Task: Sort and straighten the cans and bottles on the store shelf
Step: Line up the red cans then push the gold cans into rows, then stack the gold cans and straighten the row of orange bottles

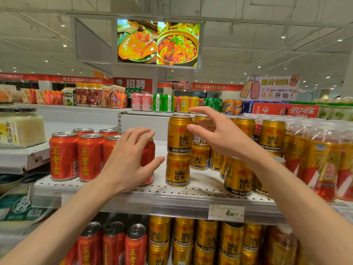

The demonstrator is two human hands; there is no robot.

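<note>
Red herbal-tea cans (64, 155) stand in rows on the left of the white perforated shelf (172, 190). My left hand (128, 159) is spread open in front of the rightmost red can (150, 153), fingers touching or nearly touching it. To the right, gold Red Bull cans are stacked two high; the front stack (178, 150) stands upright. My right hand (215, 134) hovers open beside the upper gold can, fingers apart, holding nothing. More gold cans (237, 176) stand behind my right forearm, partly hidden.
Orange-red drink bottles (322, 159) crowd the shelf's right end. A jar (21, 127) sits on a box at the left. The lower shelf holds more red and gold cans (183, 238). A price tag (226, 212) hangs on the shelf edge. Other drinks line a far shelf.
</note>
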